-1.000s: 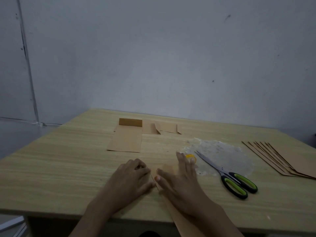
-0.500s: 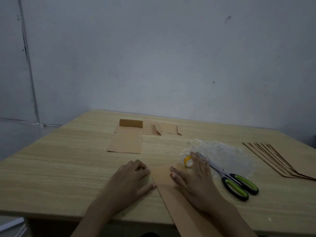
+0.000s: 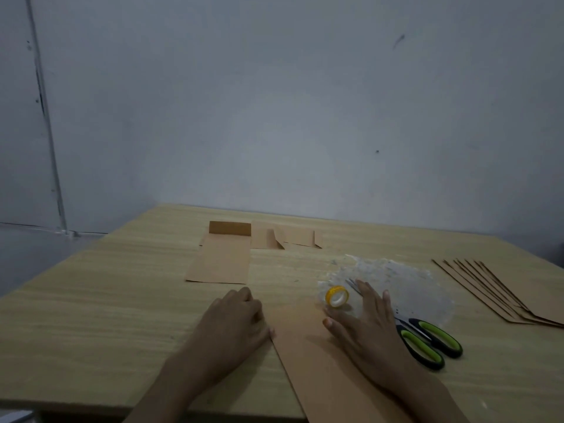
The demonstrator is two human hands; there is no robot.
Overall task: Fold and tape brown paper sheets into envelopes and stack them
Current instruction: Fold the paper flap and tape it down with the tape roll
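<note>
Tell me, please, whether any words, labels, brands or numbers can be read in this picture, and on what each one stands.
No text can be read anywhere in this picture.
Tape roll: yellow core, no print visible.
Scissors: no brand or mark can be made out at this sharpness.
Brown paper sheet, fanned sheets and folded envelope: plain, no writing.

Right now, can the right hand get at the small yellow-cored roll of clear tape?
Probably yes. The right hand lies flat on the brown paper sheet, holding nothing, and the yellow-cored roll of clear tape sits just ahead of its thumb, nothing between. The green-handled scissors lie on its other side.
</note>
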